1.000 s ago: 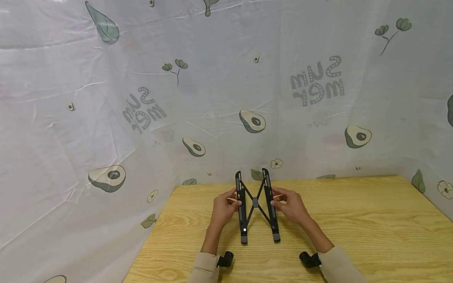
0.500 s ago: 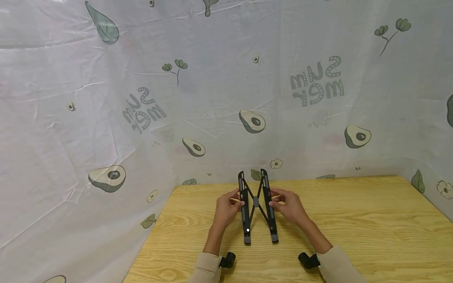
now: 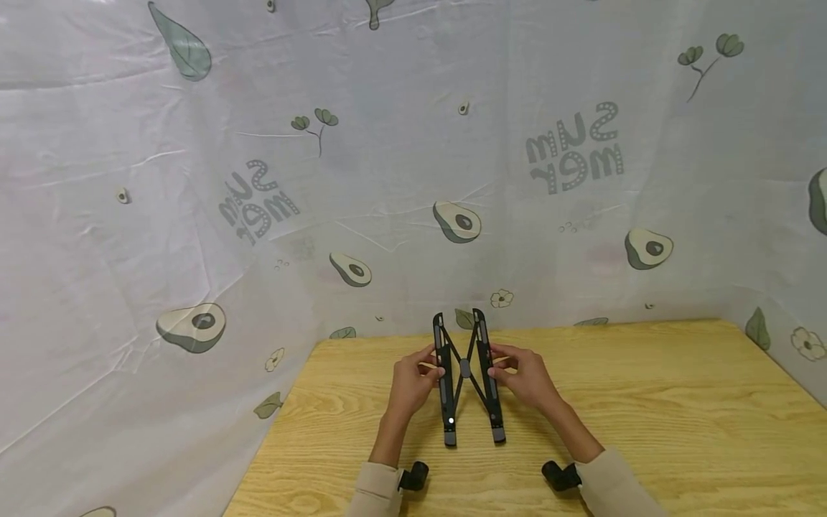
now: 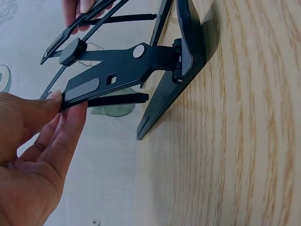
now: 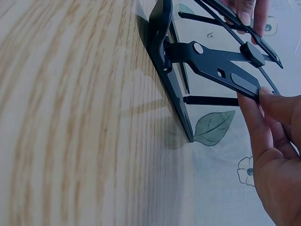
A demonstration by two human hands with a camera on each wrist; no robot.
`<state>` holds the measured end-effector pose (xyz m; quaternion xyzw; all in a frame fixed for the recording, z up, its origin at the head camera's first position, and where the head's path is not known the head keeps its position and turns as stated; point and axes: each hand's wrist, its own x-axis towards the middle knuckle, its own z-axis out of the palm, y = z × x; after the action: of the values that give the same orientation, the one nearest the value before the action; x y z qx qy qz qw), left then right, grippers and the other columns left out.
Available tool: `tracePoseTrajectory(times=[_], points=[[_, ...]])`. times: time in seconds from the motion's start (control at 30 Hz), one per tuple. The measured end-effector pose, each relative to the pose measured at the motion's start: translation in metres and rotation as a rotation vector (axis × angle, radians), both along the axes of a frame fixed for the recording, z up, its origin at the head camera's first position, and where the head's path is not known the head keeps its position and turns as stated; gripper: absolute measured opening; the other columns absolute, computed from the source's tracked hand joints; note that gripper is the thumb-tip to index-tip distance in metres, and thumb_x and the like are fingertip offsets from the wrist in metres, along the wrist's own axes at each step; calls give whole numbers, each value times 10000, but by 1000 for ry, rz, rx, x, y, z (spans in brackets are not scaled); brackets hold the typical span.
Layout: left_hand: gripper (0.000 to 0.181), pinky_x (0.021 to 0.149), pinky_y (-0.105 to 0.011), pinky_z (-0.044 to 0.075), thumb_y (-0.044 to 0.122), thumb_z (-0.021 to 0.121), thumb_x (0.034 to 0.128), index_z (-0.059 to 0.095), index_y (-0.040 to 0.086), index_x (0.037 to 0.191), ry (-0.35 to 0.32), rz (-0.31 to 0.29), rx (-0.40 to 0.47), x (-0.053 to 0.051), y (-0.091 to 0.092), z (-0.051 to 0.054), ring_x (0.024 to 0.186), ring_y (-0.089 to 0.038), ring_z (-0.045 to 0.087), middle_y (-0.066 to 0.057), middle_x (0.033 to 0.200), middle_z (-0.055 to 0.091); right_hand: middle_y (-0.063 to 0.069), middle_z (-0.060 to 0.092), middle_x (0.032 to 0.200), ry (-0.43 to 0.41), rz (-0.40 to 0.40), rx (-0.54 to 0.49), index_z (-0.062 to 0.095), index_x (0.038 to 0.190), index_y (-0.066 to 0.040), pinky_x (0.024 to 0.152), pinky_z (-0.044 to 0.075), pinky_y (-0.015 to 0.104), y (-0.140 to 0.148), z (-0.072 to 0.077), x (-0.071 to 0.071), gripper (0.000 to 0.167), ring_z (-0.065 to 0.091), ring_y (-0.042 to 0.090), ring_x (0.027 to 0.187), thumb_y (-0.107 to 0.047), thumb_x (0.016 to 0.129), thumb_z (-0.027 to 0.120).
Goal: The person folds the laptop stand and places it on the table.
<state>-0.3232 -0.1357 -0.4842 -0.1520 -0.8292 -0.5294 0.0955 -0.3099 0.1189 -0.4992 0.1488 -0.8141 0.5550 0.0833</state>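
A black folding laptop stand stands on the wooden table, its two side arms joined by crossing bars with a round hub in the middle. My left hand pinches the left arm between thumb and fingers. On the other side, my right hand pinches the right arm the same way. Both wrist views show the stand's upper arms raised at a slant from base rails on the table; a grey pad lies along the left arm and a similar grey pad along the right.
The light wooden table extends around the stand, mostly to the right. Behind it hangs a pale curtain printed with avocados and leaves. Black wrist mounts jut inward from the beige sleeves.
The stand's two side arms have come closer together, mostly in the first half second. Both hands moved inward with them and kept their pinch. The head view shifted slightly.
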Motion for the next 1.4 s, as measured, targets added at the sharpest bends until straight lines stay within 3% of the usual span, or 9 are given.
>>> tracePoseTrajectory(times=[0.2,0.73,1.03,1.23,1.4], points=[[552,699,-359,684,-75,738,962,620,11,1494,-41,-4,16,1,-2,-3,897,-300,795,-217,1052,730,267,715,1302,-3,3,-22,611,1490,20,775,676,307,-1,-4,0,550,772,288,1017,64,958,744],[567,671,-271,663,-80,748,952,621,21,1496,-39,-19,39,-7,1,3,898,-339,802,-243,1066,754,267,717,1307,13,5,-2,612,1484,29,768,671,289,3,4,-5,522,772,347,1057,42,977,735],[563,704,-380,686,-81,752,949,621,3,1489,-55,-21,41,-1,-3,-3,885,-339,797,-246,1056,743,263,717,1310,-8,3,-11,605,1495,21,771,666,268,-1,-3,1,544,772,289,1033,44,969,744],[554,680,-300,672,-68,752,954,623,5,1488,-40,-23,37,-1,-3,-1,881,-335,795,-243,1055,743,260,718,1312,-13,-6,-23,609,1494,14,775,665,270,-1,-1,0,548,771,295,1036,50,965,746],[559,705,-397,686,-72,751,954,618,4,1492,-38,-21,36,-3,-2,-1,882,-347,797,-246,1046,739,253,720,1314,-13,1,-29,609,1494,14,777,665,272,0,0,-1,548,768,339,1063,45,965,748]])
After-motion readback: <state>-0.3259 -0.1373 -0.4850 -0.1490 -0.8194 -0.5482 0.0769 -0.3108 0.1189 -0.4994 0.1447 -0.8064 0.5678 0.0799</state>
